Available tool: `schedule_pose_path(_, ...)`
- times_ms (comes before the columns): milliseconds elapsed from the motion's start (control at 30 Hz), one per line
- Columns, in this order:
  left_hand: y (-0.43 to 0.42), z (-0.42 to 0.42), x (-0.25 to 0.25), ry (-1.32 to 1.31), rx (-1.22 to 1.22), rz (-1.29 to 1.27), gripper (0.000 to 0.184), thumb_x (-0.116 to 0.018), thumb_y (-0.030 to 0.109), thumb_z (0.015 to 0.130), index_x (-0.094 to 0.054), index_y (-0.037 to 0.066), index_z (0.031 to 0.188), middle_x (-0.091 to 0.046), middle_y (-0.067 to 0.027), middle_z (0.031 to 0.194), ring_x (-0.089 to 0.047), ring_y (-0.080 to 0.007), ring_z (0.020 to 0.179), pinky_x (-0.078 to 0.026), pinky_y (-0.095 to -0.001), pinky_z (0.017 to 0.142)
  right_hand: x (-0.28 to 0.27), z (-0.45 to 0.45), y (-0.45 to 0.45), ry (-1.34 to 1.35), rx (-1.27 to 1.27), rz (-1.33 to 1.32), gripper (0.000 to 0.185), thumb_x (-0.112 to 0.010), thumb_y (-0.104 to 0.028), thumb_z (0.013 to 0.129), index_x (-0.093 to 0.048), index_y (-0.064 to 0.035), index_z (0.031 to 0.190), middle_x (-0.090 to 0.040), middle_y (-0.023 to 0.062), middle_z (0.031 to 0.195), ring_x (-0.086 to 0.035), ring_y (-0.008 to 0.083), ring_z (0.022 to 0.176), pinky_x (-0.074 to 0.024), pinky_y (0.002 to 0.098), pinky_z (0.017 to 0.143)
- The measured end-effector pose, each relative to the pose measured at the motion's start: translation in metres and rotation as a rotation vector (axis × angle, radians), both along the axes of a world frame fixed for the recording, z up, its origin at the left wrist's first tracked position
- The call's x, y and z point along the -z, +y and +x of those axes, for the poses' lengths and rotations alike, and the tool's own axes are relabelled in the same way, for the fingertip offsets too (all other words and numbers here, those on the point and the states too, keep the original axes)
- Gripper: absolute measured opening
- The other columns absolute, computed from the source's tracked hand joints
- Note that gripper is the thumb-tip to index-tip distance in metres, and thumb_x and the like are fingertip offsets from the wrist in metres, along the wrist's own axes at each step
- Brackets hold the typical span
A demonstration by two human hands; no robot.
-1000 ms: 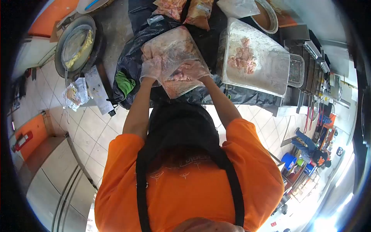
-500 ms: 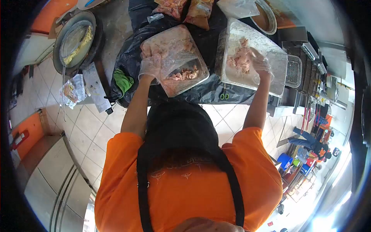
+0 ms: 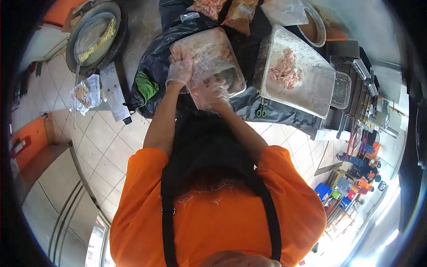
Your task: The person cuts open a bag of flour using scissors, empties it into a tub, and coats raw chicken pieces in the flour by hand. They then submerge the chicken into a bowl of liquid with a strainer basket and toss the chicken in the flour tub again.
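I note a heap of pale-pink raw meat pieces (image 3: 286, 71) already in the white-dusted rectangular tray (image 3: 276, 94), more meat (image 3: 177, 52) left in the film-draped rectangular tub (image 3: 243, 87) under the plastic-gloved left hand (image 3: 180, 73) and blurred right hand (image 3: 216, 95), either grip indeterminable.

A strainer (image 3: 92, 38) lay in a wok (image 3: 122, 27) at left; a green cloth (image 3: 146, 88) lay nearer, scissors (image 3: 261, 113) farther right.
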State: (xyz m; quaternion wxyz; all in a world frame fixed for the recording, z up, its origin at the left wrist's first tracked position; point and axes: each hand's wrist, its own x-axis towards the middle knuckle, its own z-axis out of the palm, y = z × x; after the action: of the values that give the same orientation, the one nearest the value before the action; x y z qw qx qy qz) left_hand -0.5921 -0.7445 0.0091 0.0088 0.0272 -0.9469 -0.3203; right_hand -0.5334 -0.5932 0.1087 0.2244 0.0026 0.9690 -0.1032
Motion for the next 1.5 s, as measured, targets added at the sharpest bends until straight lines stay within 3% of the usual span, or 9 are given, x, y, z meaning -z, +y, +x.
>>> schedule_pose_path(133, 0.0, 0.0, -0.01, -0.086, 0.027, 0.002, 0.054, -0.025, 0.04, 0.091, -0.031, 0.011, 0.136, -0.015, -0.0249, 0.144, -0.015, -0.0493, 0.129, -0.016, -0.0506, 0.107, 0.064, 0.015, -0.014, 0.355, -0.048, -0.114, 0.036, -0.053, -0.03, 0.078, -0.055, -0.009, 0.108, -0.05, 0.0148, 0.111, -0.05, 0.0377, 0.099, -0.046, 0.0486, 0.074)
schedule_pose_path(300, -0.002, -0.003, 0.01, 0.027, 0.037, -0.056, 0.052, -0.028, 0.038, 0.092, -0.031, 0.011, 0.136, -0.016, -0.0266, 0.143, -0.018, -0.0502, 0.128, -0.018, -0.0517, 0.106, 0.075, -0.012, 0.028, 0.352, -0.805, -0.36, 0.029, -0.054, -0.028, 0.078, -0.057, -0.0146, 0.103, -0.047, 0.0103, 0.114, -0.048, 0.0319, 0.102, -0.041, 0.0446, 0.087)
schedule_pose_path(467, -0.002, -0.002, 0.017, 0.077, 0.063, -0.156, 0.05, -0.03, 0.036, 0.091, -0.029, 0.014, 0.137, -0.015, -0.025, 0.143, -0.022, -0.0518, 0.125, -0.025, -0.0531, 0.102, 0.071, -0.027, 0.045, 0.35, -0.902, -0.282, 0.032, -0.054, -0.037, 0.081, -0.057, -0.02, 0.109, -0.053, -0.0001, 0.116, -0.042, 0.0251, 0.116, -0.035, 0.0422, 0.097)
schedule_pose_path(600, -0.005, -0.001, -0.002, -0.054, 0.027, -0.054, 0.046, -0.031, 0.039, 0.091, -0.051, 0.009, 0.119, -0.04, -0.0264, 0.128, -0.033, -0.0521, 0.118, -0.031, -0.0498, 0.099, 0.084, -0.062, 0.067, -0.019, -1.035, -0.487, 0.03, -0.051, -0.04, 0.085, -0.056, -0.0266, 0.112, -0.047, -0.0018, 0.124, -0.038, 0.0254, 0.12, -0.0329, 0.0425, 0.099)
schedule_pose_path(800, -0.006, 0.002, -0.016, -0.244, 0.0, 0.124, 0.049, -0.031, 0.042, 0.09, -0.065, 0.007, 0.094, -0.057, -0.026, 0.105, -0.045, -0.0486, 0.106, -0.037, -0.0496, 0.091, 0.054, -0.055, 0.066, 0.318, -1.272, -0.159, 0.03, -0.05, -0.036, 0.084, -0.053, -0.0282, 0.113, -0.039, -0.0012, 0.13, -0.037, 0.0255, 0.12, -0.037, 0.0447, 0.095)
schedule_pose_path(1133, -0.004, 0.001, 0.022, 0.002, -0.016, -0.028, 0.048, -0.029, 0.045, 0.09, -0.064, 0.013, 0.097, -0.058, -0.0232, 0.104, -0.051, -0.0452, 0.1, -0.041, -0.0489, 0.086, 0.102, -0.046, 0.099, 0.308, -0.627, -0.058, 0.024, -0.05, -0.023, 0.086, -0.06, -0.0161, 0.106, -0.059, 0.0075, 0.112, -0.057, 0.0276, 0.098, -0.0479, 0.0365, 0.077)
schedule_pose_path(1300, -0.003, 0.001, 0.0, 0.025, -0.011, 0.033, 0.051, -0.028, 0.047, 0.089, -0.065, 0.013, 0.095, -0.061, -0.0217, 0.096, -0.055, -0.0434, 0.092, -0.043, -0.0473, 0.083, -0.023, -0.059, 0.1, -0.221, 0.254, -1.131, 0.015, -0.053, -0.008, 0.084, -0.062, -0.0026, 0.095, -0.064, 0.0077, 0.086, -0.06, 0.0204, 0.072, -0.0484, 0.029, 0.066)
schedule_pose_path(1433, -0.006, -0.004, 0.009, -0.208, 0.059, 0.028, 0.053, -0.028, 0.049, 0.089, -0.065, 0.012, 0.094, -0.061, -0.0218, 0.096, -0.055, -0.0435, 0.093, -0.043, -0.0477, 0.083, -0.069, -0.08, 0.192, -0.048, 0.192, -1.374, 0.025, -0.059, -0.005, 0.08, -0.059, -0.0028, 0.105, -0.059, 0.0079, 0.109, -0.057, 0.0109, 0.087, -0.0467, 0.0214, 0.075)
schedule_pose_path(1500, -0.001, 0.001, 0.004, -0.044, 0.004, -0.007, 0.053, -0.027, 0.049, 0.089, -0.065, 0.012, 0.095, -0.061, -0.0218, 0.095, -0.054, -0.0438, 0.095, -0.042, -0.0479, 0.084, -0.115, -0.079, 0.204, 0.269, 0.045, -0.428, 0.025, -0.057, -0.007, 0.082, -0.057, -0.0017, 0.107, -0.056, 0.0122, 0.116, -0.057, 0.0159, 0.094, -0.0466, 0.0272, 0.083)
